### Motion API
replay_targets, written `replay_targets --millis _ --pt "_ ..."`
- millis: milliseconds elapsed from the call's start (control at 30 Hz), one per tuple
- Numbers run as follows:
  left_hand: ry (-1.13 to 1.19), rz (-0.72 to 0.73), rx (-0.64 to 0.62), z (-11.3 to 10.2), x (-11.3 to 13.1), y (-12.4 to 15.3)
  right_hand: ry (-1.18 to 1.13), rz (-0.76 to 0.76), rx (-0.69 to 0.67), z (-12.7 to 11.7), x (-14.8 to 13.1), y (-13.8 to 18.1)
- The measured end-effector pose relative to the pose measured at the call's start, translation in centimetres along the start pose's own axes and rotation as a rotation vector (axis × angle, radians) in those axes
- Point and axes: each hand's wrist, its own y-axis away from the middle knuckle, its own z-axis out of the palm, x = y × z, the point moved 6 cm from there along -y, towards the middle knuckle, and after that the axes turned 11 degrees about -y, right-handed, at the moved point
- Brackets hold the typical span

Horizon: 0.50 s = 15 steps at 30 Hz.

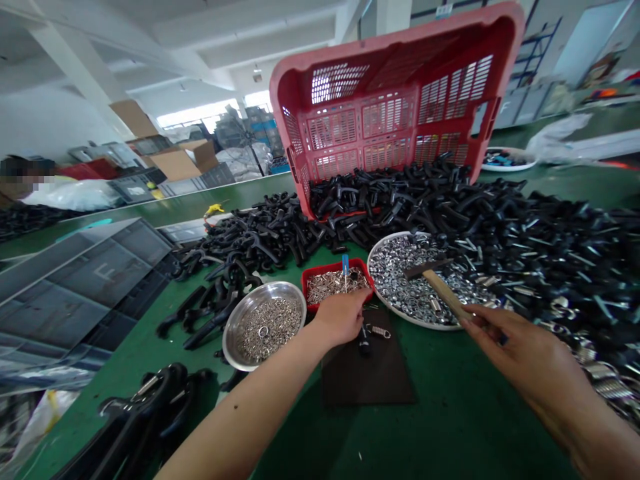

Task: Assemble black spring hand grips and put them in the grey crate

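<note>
In my right hand (520,353) is a hammer (445,293) with a wooden handle, its narrow dark head raised over a white bowl (387,308) of shiny metal rings. My left hand (343,317) is closed around a black plastic part (365,343), most of which the fingers hide. That part stands over a dark flat pad (367,383) on the green table. A coil spring (380,331) lies beside it on the pad. Just beyond my left hand, a red tray (306,283) holds small metal pins and a blue-ended tool (345,265).
A metal bowl (228,347) of tiny metal pieces stands left of the pad. Behind, black handles (270,243) spill from a tipped red crate (400,43). Springs (607,377) lie at right. Grey crates (110,273) and a person (20,187) are at left.
</note>
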Motion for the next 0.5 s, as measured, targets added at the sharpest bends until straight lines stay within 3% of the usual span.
replay_targets --millis 133,300,400,500 --pt "-0.119 0.125 -0.002 -0.1 1.5 0.0 0.242 0.034 -0.096 0.0 -0.1 0.4" --pt "0.043 0.049 0.086 0.4 0.1 2.1 0.357 0.102 -0.245 1.2 1.8 1.0" --pt "0.16 -0.033 0.132 1.2 -0.8 4.3 0.155 0.198 -0.277 1.5 3.0 0.3" --pt "0.207 -0.109 0.139 2.2 -1.1 5.8 -0.33 0.255 -0.374 2.0 2.1 0.1"
